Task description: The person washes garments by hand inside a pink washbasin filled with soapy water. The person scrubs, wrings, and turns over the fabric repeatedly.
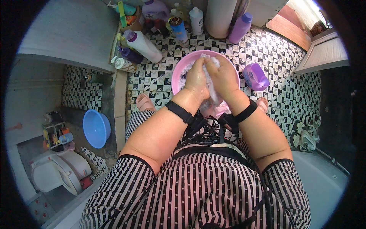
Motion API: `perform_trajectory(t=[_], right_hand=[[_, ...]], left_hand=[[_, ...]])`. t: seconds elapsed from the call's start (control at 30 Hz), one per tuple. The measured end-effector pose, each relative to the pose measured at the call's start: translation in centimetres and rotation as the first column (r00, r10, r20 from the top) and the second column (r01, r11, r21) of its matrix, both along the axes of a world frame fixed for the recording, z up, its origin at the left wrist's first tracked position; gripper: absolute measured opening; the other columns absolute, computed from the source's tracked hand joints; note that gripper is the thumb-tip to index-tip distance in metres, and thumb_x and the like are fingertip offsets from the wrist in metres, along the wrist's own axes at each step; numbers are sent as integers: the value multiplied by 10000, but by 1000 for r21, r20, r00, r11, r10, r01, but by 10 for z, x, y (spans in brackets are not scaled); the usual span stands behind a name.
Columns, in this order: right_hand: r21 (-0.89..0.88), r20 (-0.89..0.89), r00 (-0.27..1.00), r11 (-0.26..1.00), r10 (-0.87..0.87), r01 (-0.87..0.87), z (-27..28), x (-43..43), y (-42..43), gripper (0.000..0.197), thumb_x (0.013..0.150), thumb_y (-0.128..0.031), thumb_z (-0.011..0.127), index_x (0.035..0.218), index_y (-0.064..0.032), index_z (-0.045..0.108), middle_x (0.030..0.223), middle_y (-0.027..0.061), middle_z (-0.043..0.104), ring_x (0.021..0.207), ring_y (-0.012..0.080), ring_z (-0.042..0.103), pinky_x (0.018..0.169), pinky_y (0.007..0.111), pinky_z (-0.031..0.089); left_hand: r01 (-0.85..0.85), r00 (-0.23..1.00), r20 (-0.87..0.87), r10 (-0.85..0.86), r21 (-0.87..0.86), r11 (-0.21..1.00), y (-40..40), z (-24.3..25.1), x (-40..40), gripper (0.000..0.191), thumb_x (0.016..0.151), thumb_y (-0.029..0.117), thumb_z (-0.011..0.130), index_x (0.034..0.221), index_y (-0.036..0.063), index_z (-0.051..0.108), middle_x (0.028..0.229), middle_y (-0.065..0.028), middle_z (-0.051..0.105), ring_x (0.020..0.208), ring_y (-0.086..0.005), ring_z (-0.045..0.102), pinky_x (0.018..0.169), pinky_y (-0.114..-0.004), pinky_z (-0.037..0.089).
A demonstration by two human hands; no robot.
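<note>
A pink plastic basin [174,75] stands on the floor between my feet, with white suds [187,68] and some dark fabric visible inside it. Over the basin, my left hand [196,75] and my right hand [222,75] are pressed together around a wet, soapy white cloth [211,86]. Its upper end pokes out above my fingers, and the lower part hangs between my wrists. Pink material [221,109] shows at the basin's near side; I cannot tell whether it belongs to the same cloth. My fingertips are mostly hidden in the fabric and foam.
A purple cut-open plastic container [255,77] sits right of the basin. Beyond it stands a purple bottle [240,28]. Several bottles, including a white one with a purple cap [145,47], line the far left. A blue basin [96,128] and a toilet [61,171] are at left; shoes [306,137] at right.
</note>
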State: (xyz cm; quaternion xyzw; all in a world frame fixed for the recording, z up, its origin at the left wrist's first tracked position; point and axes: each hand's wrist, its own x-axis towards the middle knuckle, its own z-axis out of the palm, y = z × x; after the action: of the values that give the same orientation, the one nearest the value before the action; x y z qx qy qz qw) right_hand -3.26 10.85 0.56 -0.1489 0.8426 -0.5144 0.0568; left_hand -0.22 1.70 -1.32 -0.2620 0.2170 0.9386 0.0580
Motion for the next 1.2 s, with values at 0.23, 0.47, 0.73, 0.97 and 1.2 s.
perform_trajectory(t=[0.23,0.47,0.73,0.97,1.2], right_hand=[[106,-477,835,961,274,-255,15,41,-18,264,754,-295,676,740,-61,555,760,153,555,729,363,566,637,439,459],[-5,-80,997,1000,9,-9,-7,-3,1,314,799,-355,619,830,-43,617,855,173,629,776,376,597,697,450,479],[124,-488,850,980,197,-155,8,37,-13,262,738,-290,689,772,-50,590,746,163,587,736,365,583,668,430,466],[-31,-258,966,999,0,-8,-9,8,-3,308,862,-310,555,801,-15,622,809,208,619,788,404,577,699,465,468],[137,-519,819,970,244,-202,23,46,-19,257,748,-300,684,768,-67,580,770,129,564,724,350,562,644,437,461]], left_hand=[[32,965,-241,-98,-263,964,-34,-48,4,236,953,304,470,1035,92,536,943,-62,587,881,-218,579,820,-358,488],[33,999,-27,-35,-55,998,3,22,9,406,928,440,502,1073,69,583,1013,-68,626,928,-222,615,841,-357,495],[260,833,-495,-248,-45,964,-27,-39,-1,423,976,457,432,1014,62,577,968,-85,623,896,-213,609,816,-361,496],[5,1000,15,-3,-93,996,-5,2,2,295,964,348,494,1043,87,607,1011,-67,648,939,-209,614,846,-367,495],[242,798,-538,-273,-129,962,-30,-34,11,319,976,347,465,1063,63,583,896,-70,608,873,-208,608,844,-353,495]])
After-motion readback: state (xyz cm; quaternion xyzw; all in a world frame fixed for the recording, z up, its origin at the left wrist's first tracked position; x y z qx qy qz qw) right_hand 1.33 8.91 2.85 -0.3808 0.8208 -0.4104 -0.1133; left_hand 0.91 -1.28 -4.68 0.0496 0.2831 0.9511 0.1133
